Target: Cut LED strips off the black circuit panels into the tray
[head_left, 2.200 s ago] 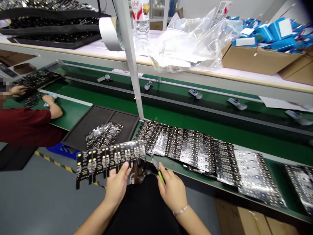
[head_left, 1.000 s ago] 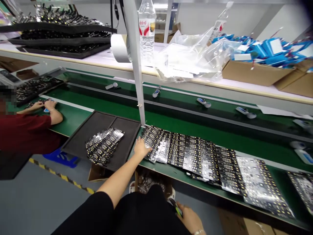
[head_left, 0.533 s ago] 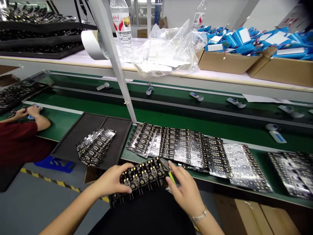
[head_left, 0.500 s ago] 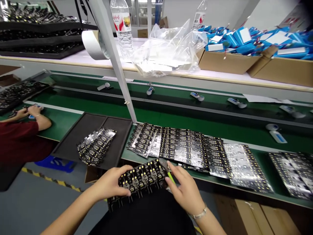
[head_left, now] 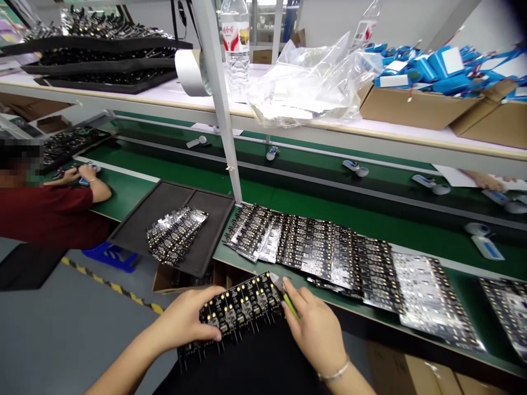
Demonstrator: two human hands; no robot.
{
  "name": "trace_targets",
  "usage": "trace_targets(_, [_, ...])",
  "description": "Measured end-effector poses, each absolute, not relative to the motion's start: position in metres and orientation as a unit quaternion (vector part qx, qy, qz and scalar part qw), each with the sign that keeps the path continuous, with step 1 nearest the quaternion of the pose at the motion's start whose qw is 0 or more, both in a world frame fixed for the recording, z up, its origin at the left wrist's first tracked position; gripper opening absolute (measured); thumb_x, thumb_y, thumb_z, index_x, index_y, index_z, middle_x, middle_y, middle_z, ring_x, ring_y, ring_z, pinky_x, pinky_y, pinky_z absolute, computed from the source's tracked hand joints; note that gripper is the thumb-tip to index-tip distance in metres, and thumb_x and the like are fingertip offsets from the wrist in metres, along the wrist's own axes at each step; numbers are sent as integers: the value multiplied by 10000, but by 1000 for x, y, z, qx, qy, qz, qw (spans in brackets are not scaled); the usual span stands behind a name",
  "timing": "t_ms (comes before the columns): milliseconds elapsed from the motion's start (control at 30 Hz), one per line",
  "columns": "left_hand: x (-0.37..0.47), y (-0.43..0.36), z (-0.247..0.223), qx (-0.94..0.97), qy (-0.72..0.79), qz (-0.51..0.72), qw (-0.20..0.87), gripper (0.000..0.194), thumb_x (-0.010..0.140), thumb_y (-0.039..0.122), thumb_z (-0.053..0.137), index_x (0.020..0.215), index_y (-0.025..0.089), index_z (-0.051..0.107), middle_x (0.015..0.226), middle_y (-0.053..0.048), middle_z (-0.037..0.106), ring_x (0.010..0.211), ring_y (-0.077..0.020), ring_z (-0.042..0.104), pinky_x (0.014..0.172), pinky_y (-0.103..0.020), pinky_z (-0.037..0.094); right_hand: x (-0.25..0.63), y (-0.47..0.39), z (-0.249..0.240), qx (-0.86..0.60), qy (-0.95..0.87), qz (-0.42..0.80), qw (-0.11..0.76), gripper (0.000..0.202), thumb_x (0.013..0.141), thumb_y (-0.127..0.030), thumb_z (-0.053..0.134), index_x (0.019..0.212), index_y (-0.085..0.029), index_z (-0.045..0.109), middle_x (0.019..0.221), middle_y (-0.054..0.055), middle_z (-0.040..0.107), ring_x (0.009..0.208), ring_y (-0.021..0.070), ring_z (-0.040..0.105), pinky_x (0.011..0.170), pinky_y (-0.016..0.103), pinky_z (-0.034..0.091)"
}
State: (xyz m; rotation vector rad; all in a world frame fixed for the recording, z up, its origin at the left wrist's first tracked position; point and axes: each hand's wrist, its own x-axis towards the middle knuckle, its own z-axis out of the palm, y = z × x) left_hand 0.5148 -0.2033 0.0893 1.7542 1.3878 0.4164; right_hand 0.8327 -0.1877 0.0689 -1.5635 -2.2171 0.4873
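Black circuit boards with yellow-white dots and thin metal pins, a panel (head_left: 242,302), are gripped at the left end by my left hand (head_left: 193,315). My right hand (head_left: 315,323) is closed around a green-handled tool (head_left: 291,306), whose metal end touches the panel's upper right corner. Behind them, a long overlapping row of similar boards (head_left: 317,247) lies along the green bench (head_left: 234,258). To the left, a fanned pile of boards (head_left: 177,233) rests in a dark tray (head_left: 135,219).
A person in a red shirt (head_left: 53,214) works at the far left. A white post (head_left: 224,120) rises behind the tray. The shelf above holds a water bottle (head_left: 236,49), clear plastic bags (head_left: 304,82) and a carton (head_left: 415,107) of blue packs. Small devices sit on the belt.
The view has turned left, so the surroundings appear farther right. Another person's hand has come into view at the right, beyond the belt. My hands still hold the panel and tool.
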Motion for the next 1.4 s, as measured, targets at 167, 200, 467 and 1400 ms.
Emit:
trace_targets(167, [510,-212,71,670,589,173,417,713,508,363,869,1176,325,623,1206,-24,681,1096,-323,611,919,-356,466,840,-192,63,-495,-816,239,177,480,907,-353,483,1375,-250,486,891,57,670,742,184,643,676,275,547])
trace_targets(200, [510,-213,68,667,592,171,419,705,513,361,865,1174,323,622,1206,-25,680,1098,-320,609,932,-360,457,842,-192,61,-489,-818,252,170,476,906,-353,481,1373,-256,489,894,54,670,744,184,643,682,277,548])
trace_targets(467, [515,-221,68,644,604,147,445,656,545,293,826,1164,326,611,1103,0,709,1021,-296,630,862,-340,465,855,-206,51,-509,-776,350,132,472,902,-303,494,1372,-263,485,1023,66,672,891,193,651,821,306,535])
trace_targets(1400, [561,-211,41,348,527,462,623,526,921,553,399,641,190,658,537,-6,574,556,-151,506,668,-290,422,762,-185,73,-511,-652,400,392,540,901,-407,519,1399,-212,451,1015,69,660,791,166,595,717,278,529])
